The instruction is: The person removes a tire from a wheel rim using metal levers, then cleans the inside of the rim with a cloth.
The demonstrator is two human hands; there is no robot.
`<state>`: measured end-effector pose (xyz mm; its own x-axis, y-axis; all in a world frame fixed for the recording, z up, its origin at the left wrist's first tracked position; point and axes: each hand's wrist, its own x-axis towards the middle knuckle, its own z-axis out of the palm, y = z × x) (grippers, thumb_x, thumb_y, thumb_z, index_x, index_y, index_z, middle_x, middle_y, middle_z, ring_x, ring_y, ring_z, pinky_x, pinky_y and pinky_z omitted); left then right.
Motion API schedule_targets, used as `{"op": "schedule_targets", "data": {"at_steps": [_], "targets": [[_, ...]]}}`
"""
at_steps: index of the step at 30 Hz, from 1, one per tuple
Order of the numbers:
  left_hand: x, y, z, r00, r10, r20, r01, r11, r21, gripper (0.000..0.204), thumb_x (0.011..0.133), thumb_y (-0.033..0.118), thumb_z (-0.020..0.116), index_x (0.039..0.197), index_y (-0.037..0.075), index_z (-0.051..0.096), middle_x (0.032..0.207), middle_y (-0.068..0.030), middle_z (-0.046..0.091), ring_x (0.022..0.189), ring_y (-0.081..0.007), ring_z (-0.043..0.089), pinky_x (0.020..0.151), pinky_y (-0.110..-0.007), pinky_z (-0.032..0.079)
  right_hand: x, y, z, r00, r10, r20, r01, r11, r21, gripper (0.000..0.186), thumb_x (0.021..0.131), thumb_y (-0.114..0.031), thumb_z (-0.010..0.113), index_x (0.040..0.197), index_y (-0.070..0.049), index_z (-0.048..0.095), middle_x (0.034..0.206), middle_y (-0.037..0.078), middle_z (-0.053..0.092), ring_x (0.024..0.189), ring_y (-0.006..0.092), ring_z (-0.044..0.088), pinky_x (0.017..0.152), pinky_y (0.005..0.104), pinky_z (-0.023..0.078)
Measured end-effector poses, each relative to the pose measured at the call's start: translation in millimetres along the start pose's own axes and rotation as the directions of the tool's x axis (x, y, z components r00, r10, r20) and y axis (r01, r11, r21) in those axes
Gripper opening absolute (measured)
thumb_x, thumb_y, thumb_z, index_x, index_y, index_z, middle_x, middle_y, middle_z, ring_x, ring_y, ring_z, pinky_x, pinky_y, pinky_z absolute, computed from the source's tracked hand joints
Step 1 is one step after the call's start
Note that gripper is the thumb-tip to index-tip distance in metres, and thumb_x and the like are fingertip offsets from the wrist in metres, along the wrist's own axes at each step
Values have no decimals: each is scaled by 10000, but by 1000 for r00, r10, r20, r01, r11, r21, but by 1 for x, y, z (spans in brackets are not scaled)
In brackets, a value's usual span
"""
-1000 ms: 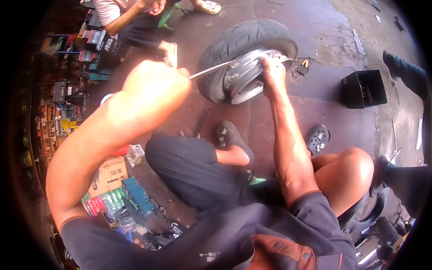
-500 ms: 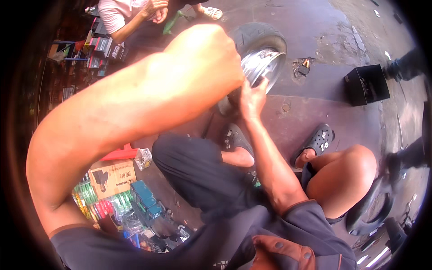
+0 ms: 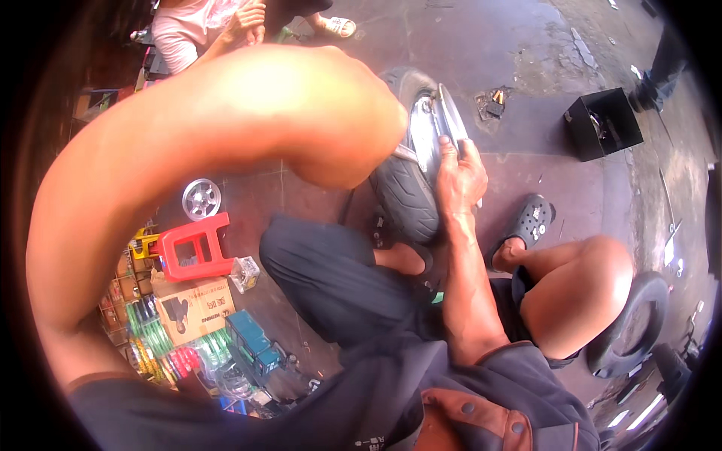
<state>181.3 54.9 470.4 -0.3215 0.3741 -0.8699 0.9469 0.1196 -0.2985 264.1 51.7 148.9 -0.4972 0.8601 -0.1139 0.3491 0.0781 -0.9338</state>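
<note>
A black tire [image 3: 406, 199] stands between my feet with a silver metal wheel rim [image 3: 426, 135] partly inside it. My right hand [image 3: 460, 180] grips the rim's raised near edge, its thumb on the inner side and its fingers round the outside. My left hand [image 3: 353, 124] is closed in a fist at the tire's left side. From under that fist a short metal bar, apparently a tire lever [image 3: 406, 153], reaches to the rim. Most of the lever and the fingers of my left hand are hidden behind the fist and forearm.
At left lie a red plastic stool [image 3: 197, 246], a small silver wheel [image 3: 201, 198], a cardboard box [image 3: 197, 310] and a teal case [image 3: 253, 340]. A black open box [image 3: 603, 126] and a loose tire [image 3: 630, 331] are at right. Another person [image 3: 197, 34] sits top left.
The tire and rim have turned, bringing more tread into view. My right hand has shifted up and right along the rim. My left arm has risen, uncovering the red stool and small wheel.
</note>
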Motion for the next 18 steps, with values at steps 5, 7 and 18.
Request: {"op": "schedule_targets", "data": {"at_steps": [5,7,18], "targets": [[9,-17,-3,992,5,-127,-14,997,-72,134,732,34,649,822,-62,676,796,-262,686,835,-438,690,785,-501,543,48,2,-13,994,15,104,-2,992,-125,404,928,-486,680,1050,-103,725,767,176,699,781,392,682,718,478,492],[14,-25,5,981,-35,-192,11,992,-123,154,759,56,658,859,-61,666,801,-267,683,846,-445,685,801,-511,536,69,0,-19,985,53,163,-35,993,-111,358,915,-448,691,947,-92,720,855,167,714,853,394,682,740,472,499],[56,-5,78,915,-286,-285,-54,613,-788,196,862,98,672,945,-51,575,759,-266,666,764,-490,659,709,-551,513,191,5,-34,932,95,350,-53,990,-128,463,904,-498,661,1088,-85,763,967,141,762,965,312,715,879,414,507]]}}
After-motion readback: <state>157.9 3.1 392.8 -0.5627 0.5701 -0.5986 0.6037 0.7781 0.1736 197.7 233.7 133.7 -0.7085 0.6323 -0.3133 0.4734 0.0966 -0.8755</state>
